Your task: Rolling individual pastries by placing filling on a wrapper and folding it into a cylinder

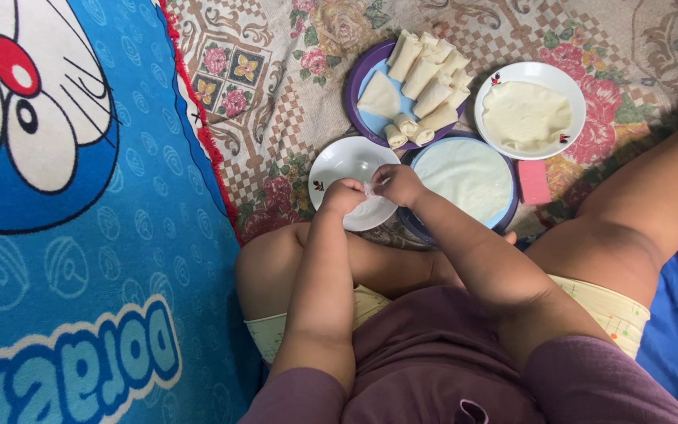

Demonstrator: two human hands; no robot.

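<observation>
Single head-worn view, looking steeply down, close over lap and floor mat

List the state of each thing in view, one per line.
left hand: closed on a thin wrapper piece
right hand: pinching the same piece
small white plate: bare
purple plate: stacked with rolled wrappers
white bowl: holds flat wrappers

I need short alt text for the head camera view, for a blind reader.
Both hands, left hand and right hand, pinch a thin wrapper over a white plate. Beyond sit a purple plate of rolls and more wrappers.
</observation>
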